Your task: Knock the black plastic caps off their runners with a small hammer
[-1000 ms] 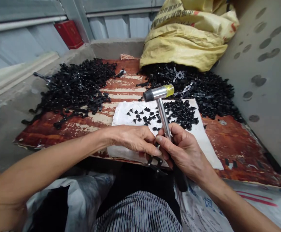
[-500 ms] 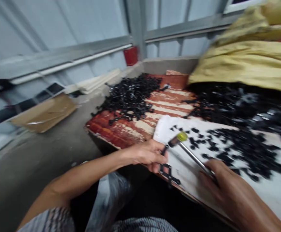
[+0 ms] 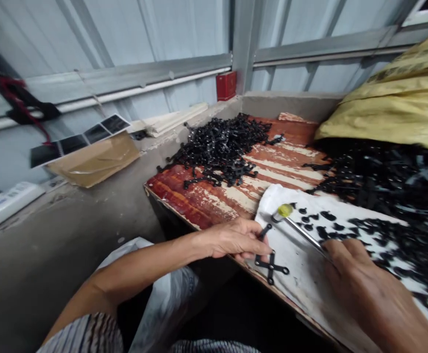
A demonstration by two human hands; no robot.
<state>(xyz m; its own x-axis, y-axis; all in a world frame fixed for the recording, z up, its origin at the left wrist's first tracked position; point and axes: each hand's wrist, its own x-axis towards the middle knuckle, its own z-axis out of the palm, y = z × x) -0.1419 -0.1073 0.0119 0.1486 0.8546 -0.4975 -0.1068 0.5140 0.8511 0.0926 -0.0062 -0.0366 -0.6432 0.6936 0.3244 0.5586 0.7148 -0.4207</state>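
Note:
My left hand (image 3: 241,239) pinches a black linkage of flat jointed bars (image 3: 270,267) at the near edge of the white cloth (image 3: 302,289). One bar sticks out above the fingers, and a crossed part hangs out below them. In my right hand (image 3: 361,279) is a small hammer (image 3: 305,233) with a metal handle and a yellow face on one end. The hammer head is just above and right of the linkage, apart from it. Small black round parts (image 3: 327,215) lie scattered on the cloth beyond the hammer.
A heap of black linkages (image 3: 221,142) covers part of the worn red board (image 3: 184,196). More black pieces (image 3: 383,166) spill from a yellow sack (image 3: 393,108) at right. A cardboard piece (image 3: 96,162) and a red box (image 3: 226,86) rest along the wall ledge.
The view has swung left, so things appear further right. The linkage's lower part now shows spread in a cross over the cloth. Both hands keep their holds.

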